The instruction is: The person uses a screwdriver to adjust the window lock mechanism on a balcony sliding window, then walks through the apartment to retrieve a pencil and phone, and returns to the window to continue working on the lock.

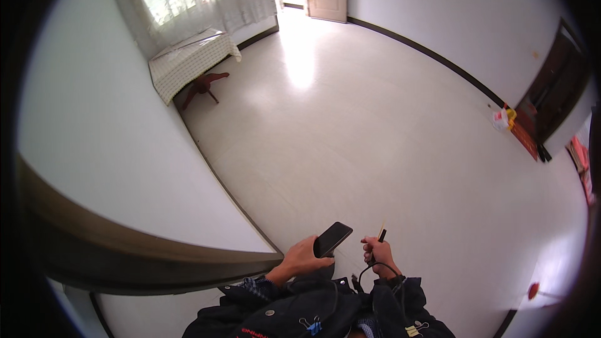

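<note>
In the head view, a black smartphone (pixel 333 239) sits in the left grip (pixel 300 258), dark screen turned up, its long axis slanting so that the far end points forward and to the right of that grip. The left grip is partly open, closed just enough to hold the phone, its digits along the left edge and near end. The right grip (pixel 380 254), just right of the phone, is curled around a slim dark rod (pixel 382 235), which stands out of the fist and points forward, leaning slightly right, with a thin pale tip beyond it; its exact kind I cannot tell. A black cable (pixel 389 267) loops beside the right wrist, and a dark plug (pixel 356 282) hangs on the near left of that grip.

Far forward and right of the right grip lies a white and yellow plastic bag (pixel 503 119), its contents too small to make out.

Both forearms, in dark jacket sleeves, come from the lower edge; the left hand reaches forward and right, the right hand forward and slightly left, both above the pale floor (pixel 338 150)
</note>
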The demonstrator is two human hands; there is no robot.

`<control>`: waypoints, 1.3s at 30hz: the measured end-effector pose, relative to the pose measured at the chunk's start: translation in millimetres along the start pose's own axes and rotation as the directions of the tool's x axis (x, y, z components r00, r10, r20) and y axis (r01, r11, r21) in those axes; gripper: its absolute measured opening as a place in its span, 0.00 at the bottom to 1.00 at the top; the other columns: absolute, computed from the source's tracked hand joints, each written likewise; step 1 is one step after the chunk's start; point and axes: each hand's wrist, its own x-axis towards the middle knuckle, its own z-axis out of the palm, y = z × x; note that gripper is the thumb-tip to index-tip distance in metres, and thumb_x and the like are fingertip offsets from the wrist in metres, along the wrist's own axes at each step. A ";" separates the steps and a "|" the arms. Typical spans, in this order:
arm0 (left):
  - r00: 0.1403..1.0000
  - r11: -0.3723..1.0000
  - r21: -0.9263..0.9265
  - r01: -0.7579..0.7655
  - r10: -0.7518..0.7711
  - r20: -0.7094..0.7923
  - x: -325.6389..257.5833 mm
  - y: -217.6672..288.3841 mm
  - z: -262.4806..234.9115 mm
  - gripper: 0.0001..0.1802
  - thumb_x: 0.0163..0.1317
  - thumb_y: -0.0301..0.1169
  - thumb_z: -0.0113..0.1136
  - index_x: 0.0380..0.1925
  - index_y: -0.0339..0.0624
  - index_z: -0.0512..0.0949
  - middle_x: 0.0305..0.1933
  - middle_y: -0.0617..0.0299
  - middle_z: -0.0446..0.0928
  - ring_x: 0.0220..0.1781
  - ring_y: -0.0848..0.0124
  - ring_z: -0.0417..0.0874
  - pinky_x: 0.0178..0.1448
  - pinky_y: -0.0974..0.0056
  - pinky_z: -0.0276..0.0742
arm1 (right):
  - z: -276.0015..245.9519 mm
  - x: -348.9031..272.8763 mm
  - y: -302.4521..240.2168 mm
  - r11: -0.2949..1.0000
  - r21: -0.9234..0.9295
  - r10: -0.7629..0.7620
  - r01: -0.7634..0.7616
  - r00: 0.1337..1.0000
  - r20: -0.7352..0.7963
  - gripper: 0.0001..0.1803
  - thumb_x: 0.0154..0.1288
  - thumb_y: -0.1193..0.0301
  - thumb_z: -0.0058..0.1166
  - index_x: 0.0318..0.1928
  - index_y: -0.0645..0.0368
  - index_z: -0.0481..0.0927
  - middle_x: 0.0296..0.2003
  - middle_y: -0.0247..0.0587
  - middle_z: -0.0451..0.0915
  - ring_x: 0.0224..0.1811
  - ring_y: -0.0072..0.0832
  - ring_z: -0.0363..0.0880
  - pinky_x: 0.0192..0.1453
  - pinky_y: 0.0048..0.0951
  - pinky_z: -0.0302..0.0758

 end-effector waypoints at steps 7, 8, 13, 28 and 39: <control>0.992 0.987 -0.129 0.094 -0.104 -0.072 146.7 17.0 -60.7 0.42 0.46 0.58 0.71 0.53 0.35 0.77 0.47 0.47 0.81 0.50 0.55 0.83 0.55 0.56 0.75 | 34.1 131.8 -109.9 0.990 -0.091 0.108 -0.108 0.994 -0.007 0.10 0.67 0.64 0.59 0.36 0.58 0.80 0.20 0.31 0.73 0.16 0.23 0.69 0.18 0.26 0.63; 0.988 0.980 -0.147 0.130 -0.142 -0.069 158.0 21.3 -63.9 0.42 0.46 0.58 0.70 0.53 0.35 0.77 0.47 0.47 0.81 0.50 0.55 0.83 0.55 0.56 0.75 | 33.8 141.4 -126.2 0.983 -0.152 0.108 -0.107 0.994 -0.002 0.10 0.67 0.64 0.59 0.36 0.58 0.80 0.20 0.31 0.73 0.16 0.23 0.69 0.18 0.26 0.63; 0.986 0.989 -0.122 0.087 -0.103 -0.131 246.5 42.8 -123.4 0.37 0.48 0.56 0.68 0.48 0.36 0.77 0.44 0.47 0.81 0.48 0.52 0.83 0.51 0.53 0.76 | 76.9 218.3 -212.1 0.975 -0.218 0.060 -0.046 0.996 0.060 0.10 0.67 0.64 0.59 0.36 0.58 0.80 0.20 0.31 0.73 0.15 0.23 0.68 0.18 0.27 0.63; 0.875 0.945 -0.201 0.258 -0.317 -0.366 472.2 60.2 -283.3 0.40 0.48 0.59 0.69 0.50 0.37 0.77 0.45 0.47 0.82 0.50 0.51 0.83 0.54 0.53 0.77 | 235.2 487.5 -449.8 0.937 -0.346 0.130 -0.043 0.964 0.233 0.09 0.67 0.65 0.57 0.35 0.57 0.78 0.19 0.29 0.70 0.14 0.21 0.65 0.17 0.27 0.61; 0.697 0.808 -0.439 0.392 -0.573 -0.432 552.7 11.2 -378.6 0.44 0.47 0.59 0.71 0.55 0.36 0.77 0.48 0.49 0.83 0.51 0.55 0.84 0.56 0.57 0.77 | 376.5 606.8 -499.7 0.815 -0.546 0.386 -0.192 0.883 0.267 0.08 0.67 0.69 0.58 0.34 0.59 0.79 0.21 0.30 0.72 0.15 0.19 0.65 0.17 0.23 0.59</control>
